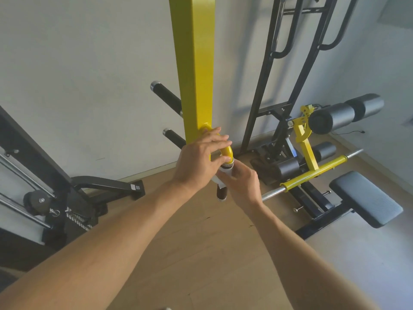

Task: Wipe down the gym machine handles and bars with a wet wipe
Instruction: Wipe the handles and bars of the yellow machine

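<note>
Looking down from the head view, both bare arms reach to the foot of the yellow upright post (196, 63), where a curved yellow tube (228, 151) bends out and runs down into a dark handle (221, 193). The left hand (199, 159) lies over the yellow bend with its fingers curled loosely around it; its grip looks only part closed, steadying more than clamping. The right hand (242, 182) sits just below, against the top of the handle, pinching the white wet wipe (220, 177) so that it is wrapped around the handle close under the metal collar. That grip is closed on the wipe, though the fingertips are hidden behind the handle. A corner of the wipe hangs toward the left, and the lower dark end of the handle pokes out bare beneath it. As I judge it, the job is partway along at best: the wipe is only at the upper part of this one handle. Nothing shows whether the two black pegs (166, 97) to the left of the post have been cleaned, nor the far yellow bar (312, 173) and chrome rod (271, 194) to the right beside the padded bench (366, 198). No surface shows a wet sheen I could trust.
</note>
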A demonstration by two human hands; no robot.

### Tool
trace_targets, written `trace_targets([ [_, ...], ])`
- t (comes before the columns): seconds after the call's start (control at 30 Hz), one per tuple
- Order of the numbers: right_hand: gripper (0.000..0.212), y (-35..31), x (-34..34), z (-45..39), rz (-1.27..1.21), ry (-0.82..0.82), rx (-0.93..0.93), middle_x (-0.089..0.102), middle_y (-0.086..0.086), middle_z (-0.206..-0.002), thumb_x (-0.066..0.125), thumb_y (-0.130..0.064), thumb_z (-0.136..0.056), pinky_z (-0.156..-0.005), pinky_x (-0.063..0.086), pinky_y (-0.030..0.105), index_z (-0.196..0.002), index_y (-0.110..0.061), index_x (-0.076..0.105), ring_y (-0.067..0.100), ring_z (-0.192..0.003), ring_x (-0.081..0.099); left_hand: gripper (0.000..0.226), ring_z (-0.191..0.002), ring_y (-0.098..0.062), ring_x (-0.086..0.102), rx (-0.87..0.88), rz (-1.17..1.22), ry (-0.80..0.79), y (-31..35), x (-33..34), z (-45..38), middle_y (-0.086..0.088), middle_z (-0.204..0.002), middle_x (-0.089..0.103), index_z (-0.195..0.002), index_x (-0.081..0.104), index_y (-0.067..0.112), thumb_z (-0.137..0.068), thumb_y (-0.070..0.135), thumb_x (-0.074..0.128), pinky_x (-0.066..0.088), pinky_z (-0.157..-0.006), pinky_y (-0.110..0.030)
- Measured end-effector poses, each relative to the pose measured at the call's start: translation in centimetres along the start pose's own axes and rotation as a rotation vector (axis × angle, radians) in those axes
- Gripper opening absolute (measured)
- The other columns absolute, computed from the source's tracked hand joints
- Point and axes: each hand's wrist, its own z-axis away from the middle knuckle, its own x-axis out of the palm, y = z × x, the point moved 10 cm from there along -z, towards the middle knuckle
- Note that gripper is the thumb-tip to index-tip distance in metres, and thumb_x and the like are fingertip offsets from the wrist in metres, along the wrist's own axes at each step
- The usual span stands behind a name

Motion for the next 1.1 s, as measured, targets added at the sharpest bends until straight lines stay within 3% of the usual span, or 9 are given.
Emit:
trace_targets([
  [0.1,0.013,1.6,0.6,-0.9,0.067,-0.242,0.068,0.070,-0.022,-0.073,0.079,-0.040,-0.076,-0.052,0.040,0.005,-0.083,-0.046,0.071,-0.004,-0.062,0.060,0.042,-0.132,-0.014,0.053,-0.011,0.004,-0.010,-0.2,-0.2,0.1,-0.001,-0.130,0.067,-0.118,0.073,0.013,-0.078,0.020,0.083,0.045,-0.108,-0.033],
  [0.2,0.020,5.8,1.9,1.2,0.285,-0.400,0.213,0.072,-0.005,-0.083,0.079,-0.034,-0.081,-0.055,0.041,0.020,-0.097,-0.024,0.074,0.019,-0.073,0.061,0.040,-0.133,-0.013,0.052,-0.021,0.010,-0.012,-0.2,-0.1,0.1,0.000,-0.130,0.067,-0.118,0.073,0.014,-0.080,0.020,0.083,0.045,-0.109,-0.036],
  [0.33,0.017,2.9,0.0,1.3,0.140,0.003,0.109,0.062,-0.011,-0.062,0.075,-0.043,-0.081,-0.044,0.035,0.010,-0.074,-0.031,0.065,0.005,-0.053,0.048,0.039,-0.136,-0.012,0.048,-0.041,0.032,0.003,-0.1,0.0,0.4,0.000,-0.132,0.066,-0.119,0.073,0.013,-0.081,0.017,0.082,0.040,-0.111,-0.029],
  [0.47,0.015,-1.3,-1.1,1.1,0.140,0.313,-0.040,0.053,-0.008,-0.057,0.069,-0.041,-0.083,-0.049,0.036,0.010,-0.078,-0.029,0.062,0.012,-0.054,0.040,0.037,-0.138,-0.009,0.045,-0.047,0.013,0.020,0.2,0.0,0.5,0.001,-0.133,0.065,-0.119,0.073,0.014,-0.083,0.017,0.079,0.034,-0.109,-0.020],
  [0.6,0.018,3.8,0.9,3.4,0.175,0.245,0.205,0.056,0.003,-0.057,0.069,-0.031,-0.081,-0.054,0.042,0.036,-0.074,-0.019,0.058,0.024,-0.060,0.048,0.035,-0.139,-0.008,0.043,-0.060,-0.021,0.019,0.5,0.1,0.5,0.002,-0.135,0.064,-0.122,0.071,0.013,-0.087,0.014,0.076,0.029,-0.109,-0.015],
  [0.73,0.017,5.0,1.1,3.6,0.181,0.235,0.239,0.059,0.002,-0.060,0.067,-0.041,-0.082,-0.052,0.039,0.027,-0.079,-0.024,0.063,0.023,-0.062,0.051,0.028,-0.141,-0.012,0.042,-0.020,0.020,-0.033,0.8,-0.1,0.2,-0.002,-0.135,0.064,-0.124,0.070,0.009,-0.098,0.005,0.059,0.031,-0.114,-0.022],
  [0.9,0.033,2.7,0.0,3.6,0.140,0.299,0.104,0.067,-0.018,-0.075,0.062,-0.052,-0.087,-0.056,0.044,0.012,-0.119,-0.048,0.065,0.008,-0.065,0.056,0.031,-0.142,-0.008,0.040,0.036,0.069,-0.085,0.1,-0.2,0.2,0.000,-0.138,0.062,-0.128,0.067,0.009,-0.101,0.005,0.054,0.030,-0.114,-0.018],
  [1.0,0.025,6.3,1.1,5.4,0.249,0.174,0.269,0.061,-0.006,-0.065,0.063,-0.050,-0.087,-0.053,0.042,0.022,-0.110,-0.039,0.069,0.011,-0.058,0.048,0.036,-0.145,-0.008,0.034,0.119,0.110,-0.140,-0.5,0.2,0.5,0.001,-0.144,0.056,-0.135,0.061,0.008,-0.102,0.001,0.050,0.026,-0.115,-0.016],
  [1.1,0.027,6.9,0.6,8.0,0.202,0.325,0.358,0.045,0.000,-0.057,0.057,-0.053,-0.086,-0.049,0.031,0.024,-0.077,-0.029,0.065,0.017,-0.059,0.036,0.040,-0.148,-0.009,0.029,0.256,0.150,-0.210,-1.2,0.1,0.8,0.000,-0.153,0.046,-0.141,0.054,0.008,-0.102,-0.002,0.048,0.026,-0.117,-0.020],
])
